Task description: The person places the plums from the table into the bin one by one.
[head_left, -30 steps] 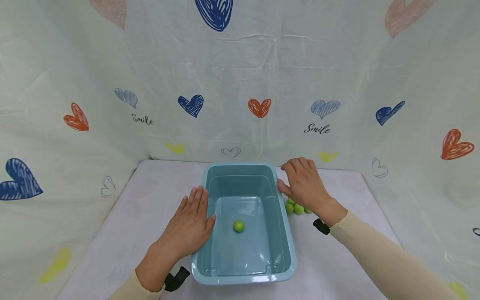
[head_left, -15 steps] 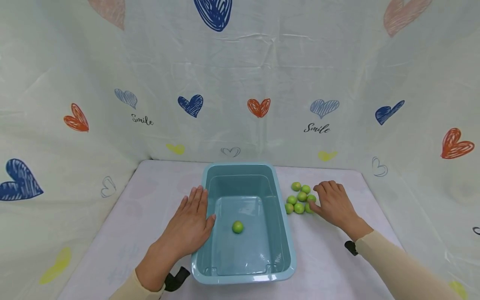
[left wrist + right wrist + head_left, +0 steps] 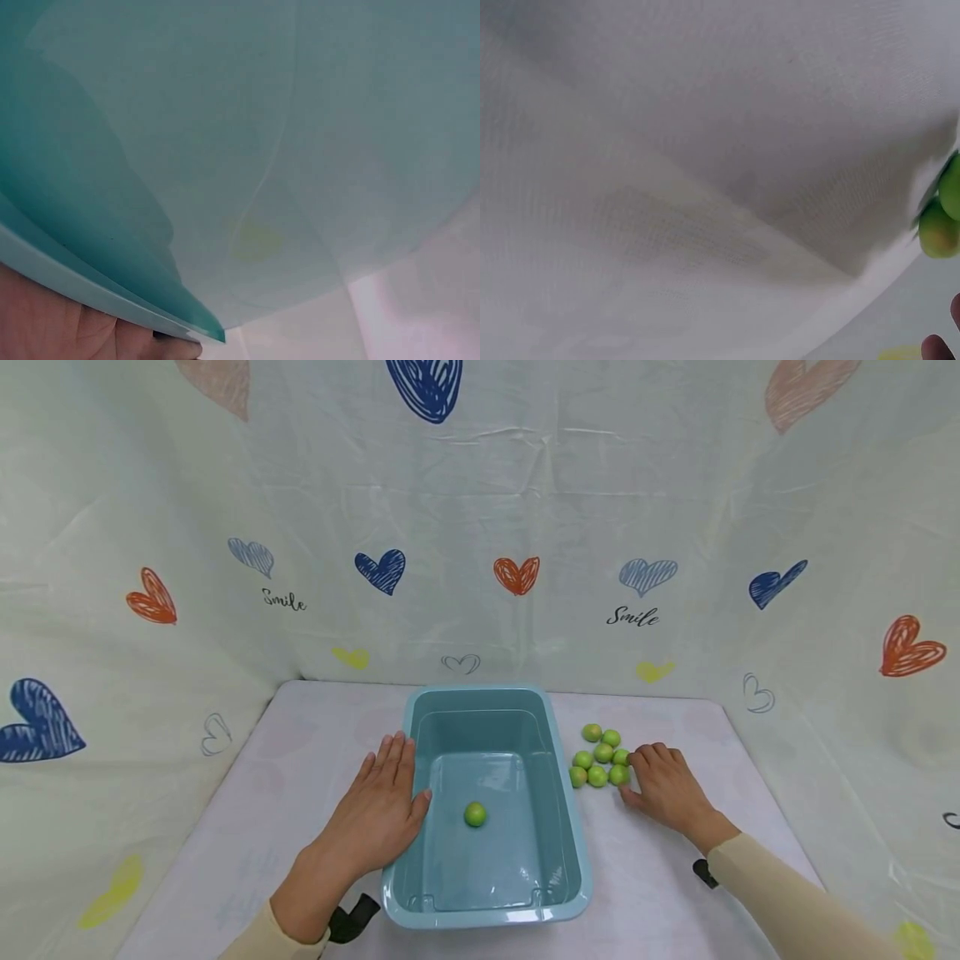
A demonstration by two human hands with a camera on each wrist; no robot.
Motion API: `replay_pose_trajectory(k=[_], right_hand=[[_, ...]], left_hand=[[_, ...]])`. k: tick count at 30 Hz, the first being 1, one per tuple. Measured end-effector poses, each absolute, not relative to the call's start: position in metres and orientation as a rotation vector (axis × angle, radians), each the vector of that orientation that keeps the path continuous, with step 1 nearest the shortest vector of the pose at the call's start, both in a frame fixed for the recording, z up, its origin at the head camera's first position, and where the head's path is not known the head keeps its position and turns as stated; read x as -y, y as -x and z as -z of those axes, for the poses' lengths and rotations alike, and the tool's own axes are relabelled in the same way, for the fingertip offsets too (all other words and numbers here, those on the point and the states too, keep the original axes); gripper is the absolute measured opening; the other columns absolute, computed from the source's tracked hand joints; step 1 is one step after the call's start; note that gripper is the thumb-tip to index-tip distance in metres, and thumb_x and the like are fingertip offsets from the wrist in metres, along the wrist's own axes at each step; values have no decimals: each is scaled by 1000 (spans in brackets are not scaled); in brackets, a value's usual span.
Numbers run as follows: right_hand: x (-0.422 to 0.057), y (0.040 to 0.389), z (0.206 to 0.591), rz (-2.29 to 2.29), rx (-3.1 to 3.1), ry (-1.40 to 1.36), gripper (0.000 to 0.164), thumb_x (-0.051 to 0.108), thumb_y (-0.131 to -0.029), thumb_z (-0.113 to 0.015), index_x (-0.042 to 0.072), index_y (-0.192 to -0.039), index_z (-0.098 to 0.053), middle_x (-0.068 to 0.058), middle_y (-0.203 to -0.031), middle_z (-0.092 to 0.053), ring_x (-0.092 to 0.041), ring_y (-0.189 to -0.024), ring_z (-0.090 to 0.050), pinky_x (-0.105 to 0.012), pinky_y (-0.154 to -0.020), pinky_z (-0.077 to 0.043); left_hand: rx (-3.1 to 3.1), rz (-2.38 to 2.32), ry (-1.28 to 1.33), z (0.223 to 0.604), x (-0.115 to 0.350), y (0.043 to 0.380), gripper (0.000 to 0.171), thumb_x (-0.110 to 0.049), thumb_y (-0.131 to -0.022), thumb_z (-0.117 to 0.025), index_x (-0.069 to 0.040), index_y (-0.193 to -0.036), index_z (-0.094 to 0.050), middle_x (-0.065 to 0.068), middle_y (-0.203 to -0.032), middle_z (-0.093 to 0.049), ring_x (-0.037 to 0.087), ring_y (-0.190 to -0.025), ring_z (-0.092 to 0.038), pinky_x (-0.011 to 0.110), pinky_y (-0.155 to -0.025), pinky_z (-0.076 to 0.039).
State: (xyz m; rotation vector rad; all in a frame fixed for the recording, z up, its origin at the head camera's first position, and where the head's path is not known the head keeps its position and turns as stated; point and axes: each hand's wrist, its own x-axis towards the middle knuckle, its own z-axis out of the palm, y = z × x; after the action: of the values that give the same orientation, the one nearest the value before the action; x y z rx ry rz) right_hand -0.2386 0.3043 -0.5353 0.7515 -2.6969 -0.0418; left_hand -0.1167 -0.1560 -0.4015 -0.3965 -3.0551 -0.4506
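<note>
A light blue plastic basin point(image 3: 491, 914) stands on the table with one small round green fruit point(image 3: 475, 814) on its floor. My left hand point(image 3: 378, 814) rests along the basin's left rim, fingers straight and together. In the left wrist view the basin's wall point(image 3: 225, 150) fills most of the picture. To the basin's right lies a cluster of more green fruits point(image 3: 603, 752). Beside the cluster's right edge is my right hand point(image 3: 667, 789), its thumb and fingers apart, close to the nearest green fruit point(image 3: 618, 775). The right wrist view catches two of the fruits point(image 3: 937, 229) and fingertips point(image 3: 934, 348).
A pale cloth covers the table point(image 3: 300, 727). Behind and at both sides hangs a white curtain point(image 3: 450, 618) printed with hearts. The basin's right wall point(image 3: 566, 785) stands between the cluster and the single fruit inside.
My right hand has moved right, away from the basin's right rim, and come down beside the cluster, uncovering the fruits. The fruit in the basin has shifted very slightly. My left hand has stayed put.
</note>
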Motion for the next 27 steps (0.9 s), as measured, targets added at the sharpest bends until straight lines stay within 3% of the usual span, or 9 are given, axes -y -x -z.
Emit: replay_pose_trajectory(k=[20,27], right_hand=[[-294,245,545,84,2702,-719,50,36,-82,-89,1,-107,-64,-13,-104,-63,-35,-105,-58,-53,-91,-49],[-294,244,539,81,2713,-673,46,37,-83,-82,0,-102,-61,-14,-98,-60,-35,-100,-54,-54,-90,-46]], left_hand=[[3024,465,389,406,157,117,75,-32,-108,-54,14,-160,-26,32,-169,-24,47,-159,-21,65,-126,-24],[3033,481,394,405,157,117,74,-31,-108,-53,14,-160,-26,33,-169,-24,47,-160,-20,66,-126,-24]])
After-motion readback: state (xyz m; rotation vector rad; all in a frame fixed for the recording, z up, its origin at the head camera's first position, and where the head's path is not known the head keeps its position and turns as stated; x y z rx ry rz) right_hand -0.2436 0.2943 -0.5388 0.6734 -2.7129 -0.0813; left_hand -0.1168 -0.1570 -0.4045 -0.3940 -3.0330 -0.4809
